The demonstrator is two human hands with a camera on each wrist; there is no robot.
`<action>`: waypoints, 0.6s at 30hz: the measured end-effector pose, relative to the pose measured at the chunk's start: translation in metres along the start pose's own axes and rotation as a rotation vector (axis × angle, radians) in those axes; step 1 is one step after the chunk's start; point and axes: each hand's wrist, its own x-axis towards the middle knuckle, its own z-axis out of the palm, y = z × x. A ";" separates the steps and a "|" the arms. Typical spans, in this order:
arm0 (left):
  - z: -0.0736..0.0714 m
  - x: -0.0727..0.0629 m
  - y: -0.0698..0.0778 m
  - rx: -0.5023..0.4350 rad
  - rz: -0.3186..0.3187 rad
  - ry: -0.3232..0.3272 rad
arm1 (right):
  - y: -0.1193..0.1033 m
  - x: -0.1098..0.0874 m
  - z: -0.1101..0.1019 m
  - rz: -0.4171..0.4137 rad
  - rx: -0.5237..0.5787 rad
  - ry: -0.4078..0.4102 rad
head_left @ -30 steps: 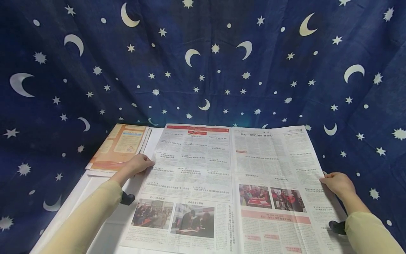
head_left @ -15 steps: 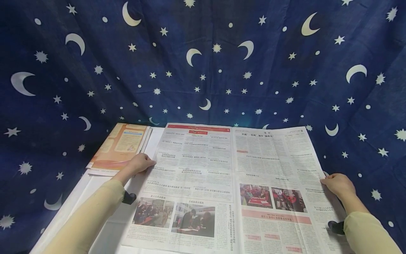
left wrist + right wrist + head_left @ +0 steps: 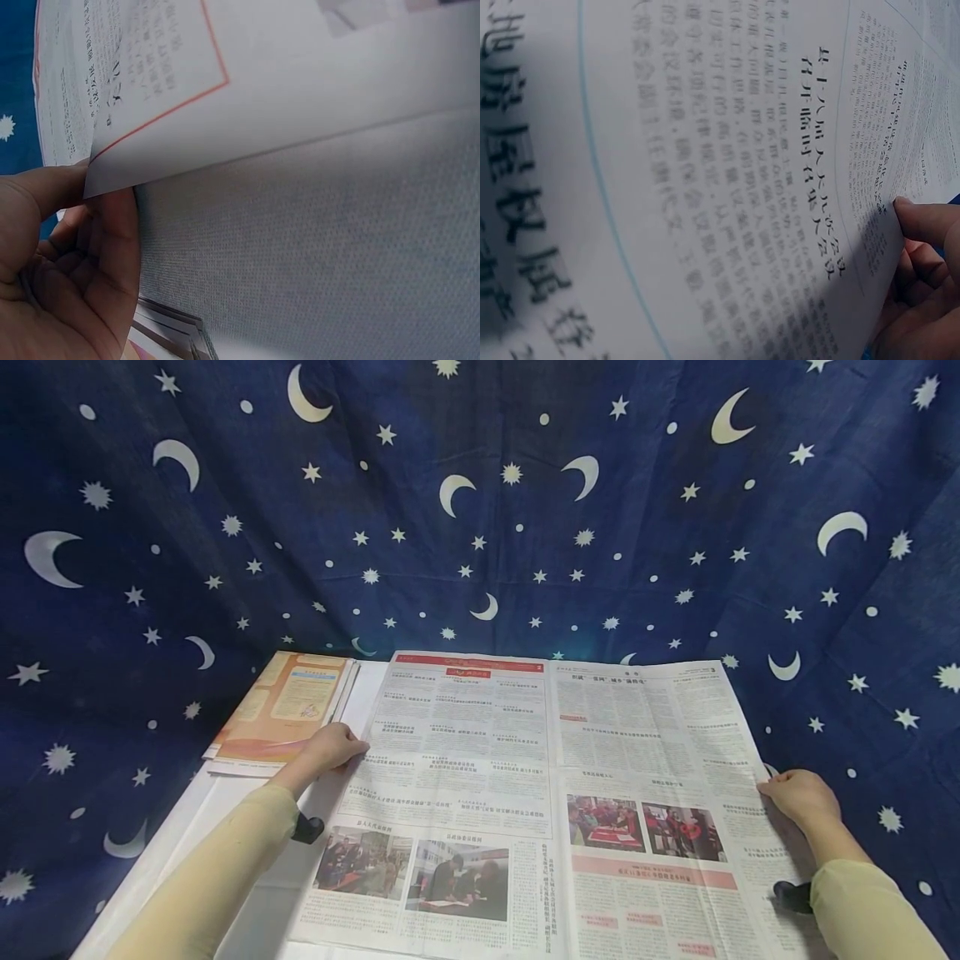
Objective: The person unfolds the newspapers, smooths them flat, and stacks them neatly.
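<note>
A newspaper [image 3: 450, 802] lies spread wide over the white table, its printing upside down in the head view and a fold down its middle. At its left edge my left hand [image 3: 327, 750] pinches the paper; in the left wrist view the thumb of that hand [image 3: 67, 247] lies over the sheet and curled fingers sit beneath. My right hand [image 3: 801, 797] pinches the right edge at about the same height. In the right wrist view the right hand's [image 3: 930, 277] thumb presses on the printed side, with the other fingers partly hidden behind the sheet.
Left of the newspaper, a stack of folded papers with an orange top sheet [image 3: 281, 710] rests at the table's back left. White table [image 3: 255, 868] shows along the left side. Behind hangs a dark blue curtain [image 3: 420, 552] with moons and stars.
</note>
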 end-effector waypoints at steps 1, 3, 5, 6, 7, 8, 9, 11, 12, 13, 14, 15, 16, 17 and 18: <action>0.000 0.000 0.000 0.001 0.002 0.002 | 0.000 0.000 0.000 -0.001 -0.001 0.001; 0.001 0.001 0.000 0.006 0.002 0.006 | -0.001 -0.001 0.000 -0.003 -0.002 0.003; 0.002 0.001 0.000 0.010 0.004 0.011 | -0.001 -0.002 0.000 -0.006 -0.001 0.002; 0.003 0.001 0.000 0.011 0.005 0.012 | -0.002 -0.002 -0.001 -0.008 0.000 0.002; 0.003 0.001 0.001 0.011 0.006 0.013 | -0.002 -0.002 -0.001 -0.009 -0.001 0.003; 0.003 0.001 0.001 0.016 0.011 0.013 | -0.002 -0.002 -0.001 -0.011 0.000 0.002; 0.002 0.001 0.001 0.017 0.015 0.013 | -0.002 -0.002 -0.001 -0.011 -0.001 0.003; 0.002 0.000 0.001 0.024 0.025 0.012 | -0.002 -0.002 0.000 -0.012 -0.002 0.003; 0.002 0.000 0.001 0.027 0.027 0.010 | -0.002 -0.002 0.000 -0.011 -0.002 0.002; 0.002 0.000 0.002 0.030 0.028 0.009 | -0.002 -0.002 0.000 -0.010 -0.002 -0.001; 0.002 0.000 0.002 0.033 0.029 0.008 | -0.002 -0.002 0.000 -0.009 -0.001 -0.002; 0.002 0.000 0.003 0.032 0.024 0.008 | -0.002 -0.002 0.000 -0.008 -0.001 -0.003; 0.002 0.000 0.003 0.033 0.022 0.008 | -0.002 -0.002 0.000 -0.006 -0.001 -0.004; 0.002 0.000 0.003 0.034 0.020 0.008 | -0.002 -0.002 0.000 -0.005 -0.001 -0.006; 0.002 0.001 0.003 0.034 0.016 0.009 | -0.002 -0.001 0.000 -0.005 -0.001 -0.006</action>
